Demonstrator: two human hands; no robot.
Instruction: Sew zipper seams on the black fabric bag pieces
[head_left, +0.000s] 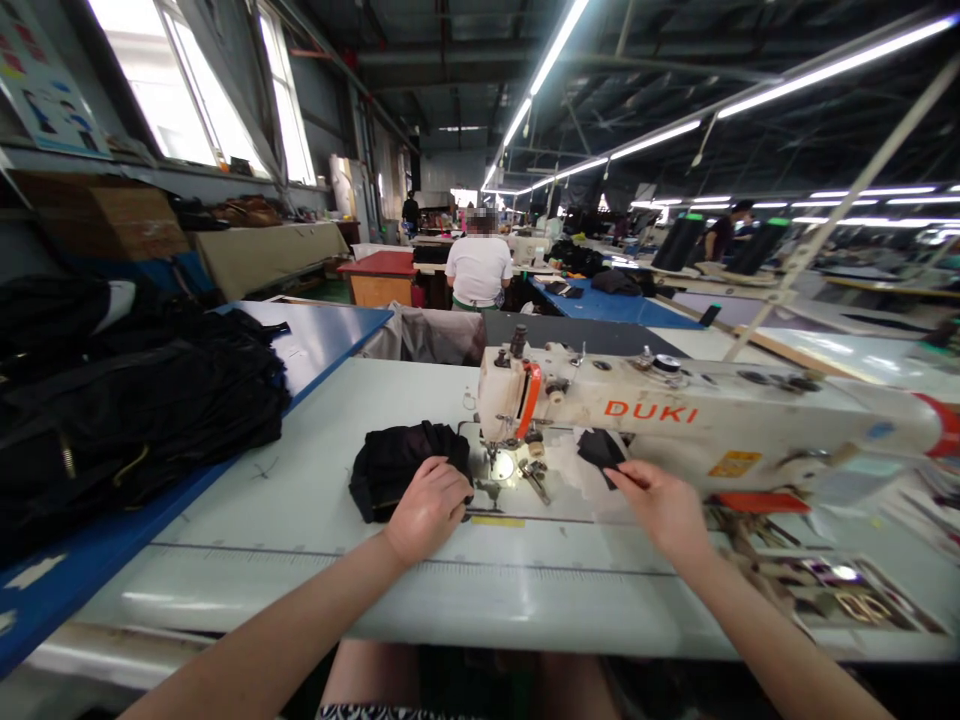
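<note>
A bunched black cloth piece [401,462] lies on the table left of the sewing machine's needle. My left hand [435,508] is closed over its right front edge, fingers bent and together; the fingertips are partly hidden. To the right of the needle, my right hand [667,505] pinches the corner of a small dark fabric patch [598,450] between thumb and fingers. The patch is beneath the arm of the white sewing machine [652,400], marked DUKI. A lamp lights the needle area [501,466], where no cloth lies under the presser foot.
A large heap of black garments [135,390] covers the blue-edged table at left. Along the front of the sewing table [300,510] runs a printed ruler. An inset tray [847,595] with small metal parts is at right. A person in a white shirt [478,268] sits ahead.
</note>
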